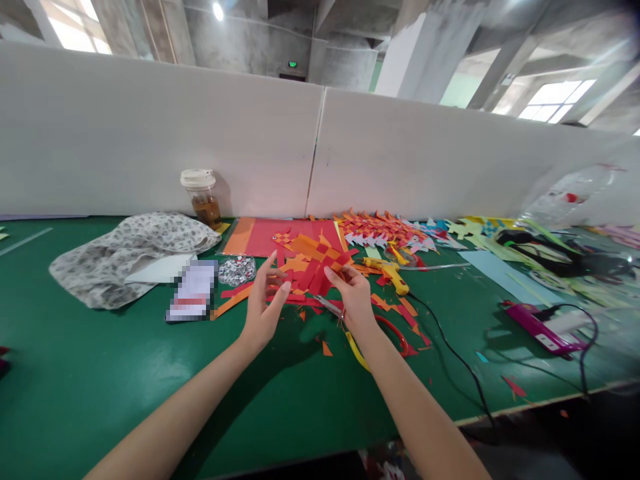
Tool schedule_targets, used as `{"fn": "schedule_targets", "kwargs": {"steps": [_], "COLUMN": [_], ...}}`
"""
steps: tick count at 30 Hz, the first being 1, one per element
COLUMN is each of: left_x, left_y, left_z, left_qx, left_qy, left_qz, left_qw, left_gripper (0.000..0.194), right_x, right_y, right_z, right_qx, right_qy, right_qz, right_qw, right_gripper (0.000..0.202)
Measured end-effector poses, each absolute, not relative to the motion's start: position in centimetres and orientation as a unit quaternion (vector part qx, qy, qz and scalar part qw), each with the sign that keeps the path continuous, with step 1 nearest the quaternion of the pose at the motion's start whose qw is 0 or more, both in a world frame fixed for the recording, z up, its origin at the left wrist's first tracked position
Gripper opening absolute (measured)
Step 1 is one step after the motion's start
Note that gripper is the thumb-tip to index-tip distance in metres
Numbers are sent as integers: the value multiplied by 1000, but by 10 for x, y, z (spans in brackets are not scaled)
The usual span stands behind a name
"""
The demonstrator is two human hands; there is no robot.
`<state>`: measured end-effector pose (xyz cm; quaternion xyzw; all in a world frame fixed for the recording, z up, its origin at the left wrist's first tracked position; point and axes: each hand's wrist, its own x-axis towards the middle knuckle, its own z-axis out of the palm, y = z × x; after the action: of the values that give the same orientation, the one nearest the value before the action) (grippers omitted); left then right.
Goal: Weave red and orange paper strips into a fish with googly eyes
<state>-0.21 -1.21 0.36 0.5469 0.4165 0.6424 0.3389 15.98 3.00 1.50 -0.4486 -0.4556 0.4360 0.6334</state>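
Observation:
In the head view my right hand (pixel 354 293) pinches the right edge of a woven red and orange paper piece (pixel 316 263), held above the table. To its left is my left hand (pixel 267 300), fingers apart and curved, with nothing in it. Beneath the woven piece lie loose red and orange paper strips (pixel 233 303). Scissors (pixel 356 347) with yellow and red handles rest on the table under my right hand and wrist, which hide part of them. A yellow glue gun (pixel 397 279) lies just right of that hand.
On the green table (pixel 210 400) are a phone (pixel 193 290), a patterned cloth (pixel 115 260), a lidded cup (pixel 203 197), a pile of woven paper pieces (pixel 385 230) and a purple power strip (pixel 545 328). A white partition (pixel 250 140) stands behind. The glue gun's black cord runs toward the front edge.

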Motion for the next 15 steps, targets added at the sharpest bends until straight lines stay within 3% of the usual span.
{"fn": "schedule_targets", "kwargs": {"steps": [5,8,15], "left_x": [-3,-2,0], "left_y": [0,3,2], "left_z": [2,1,2], "left_qx": [477,464,389], "left_qy": [442,435,436], "left_qz": [618,568,605], "left_qw": [441,522,541], "left_gripper": [38,28,33], "right_x": [160,159,159], "right_y": [31,29,27], "right_z": [16,16,18], "right_qx": [-412,-414,-420], "right_qy": [-382,-386,-441], "right_qz": [593,606,608], "right_qw": [577,559,509], "right_gripper": [31,31,32]}}
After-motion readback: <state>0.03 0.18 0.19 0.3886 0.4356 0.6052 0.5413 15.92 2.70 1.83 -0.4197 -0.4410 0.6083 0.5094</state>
